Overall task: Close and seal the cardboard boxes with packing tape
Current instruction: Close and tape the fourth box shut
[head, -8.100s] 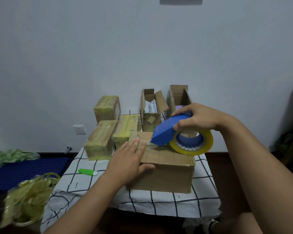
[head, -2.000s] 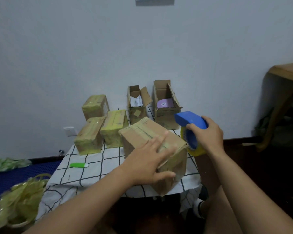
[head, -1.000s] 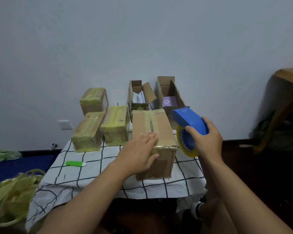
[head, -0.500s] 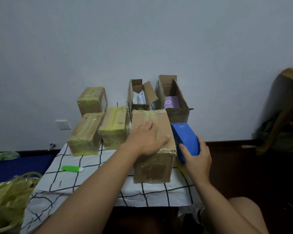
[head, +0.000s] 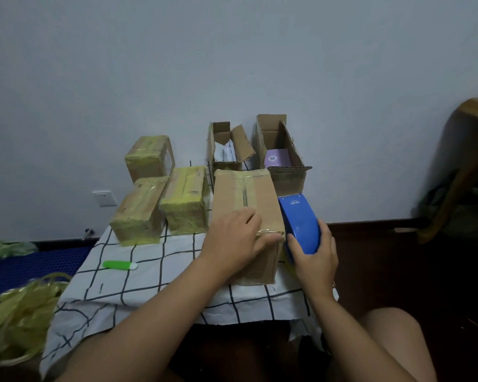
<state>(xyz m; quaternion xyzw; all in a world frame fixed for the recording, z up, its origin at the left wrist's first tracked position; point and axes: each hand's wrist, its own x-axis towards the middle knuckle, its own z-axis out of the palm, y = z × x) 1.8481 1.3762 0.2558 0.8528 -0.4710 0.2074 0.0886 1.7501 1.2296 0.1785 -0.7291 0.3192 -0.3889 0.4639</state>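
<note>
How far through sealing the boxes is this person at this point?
Done: three taped boxes sit at the table's left, wrapped in yellowish tape. In hand: the left hand presses on the closed box, which has tape along its top seam, while the right hand grips the blue tape dispenser at its right side. Left: two open boxes at the back, flaps up, contents showing.

Matt cardboard box, glossy blue plastic tape dispenser, checked cloth tablecloth.
</note>
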